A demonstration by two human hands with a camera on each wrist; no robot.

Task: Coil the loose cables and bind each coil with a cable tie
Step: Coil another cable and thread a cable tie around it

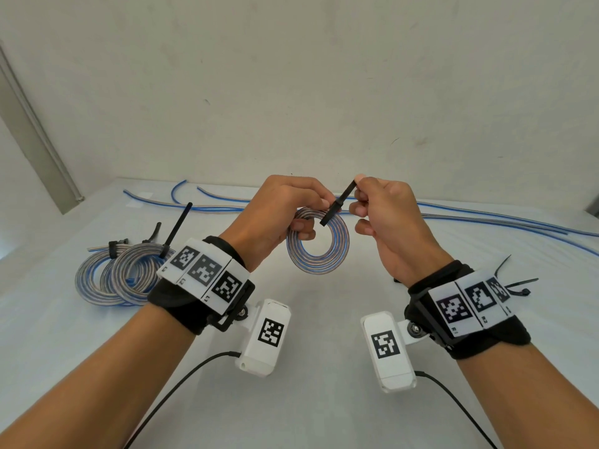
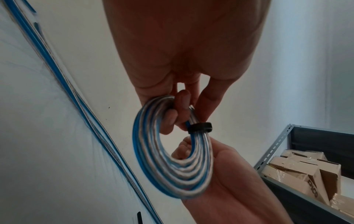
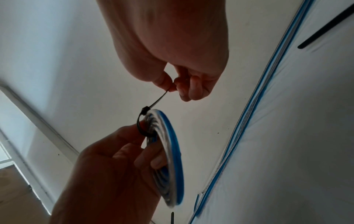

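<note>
A flat coil of blue-and-silver cable (image 1: 318, 251) hangs upright above the table between my hands. My left hand (image 1: 285, 205) grips its upper left part, fingers curled through the ring (image 2: 172, 118). A black cable tie (image 1: 337, 205) is looped round the coil's top (image 2: 200, 127). My right hand (image 1: 372, 202) pinches the tie's free tail (image 3: 160, 98) between thumb and forefinger, up and to the right of the tie's head (image 3: 145, 109). The coil (image 3: 170, 159) shows edge-on in the right wrist view.
Two tied coils (image 1: 129, 277) lie at the left of the white table (image 1: 308, 400), tie tails sticking up. Several loose blue cables (image 1: 502, 222) stretch along the far edge. Spare black ties (image 1: 518, 283) lie at the right. A metal shelf with cardboard boxes (image 2: 306, 174) stands beside the table.
</note>
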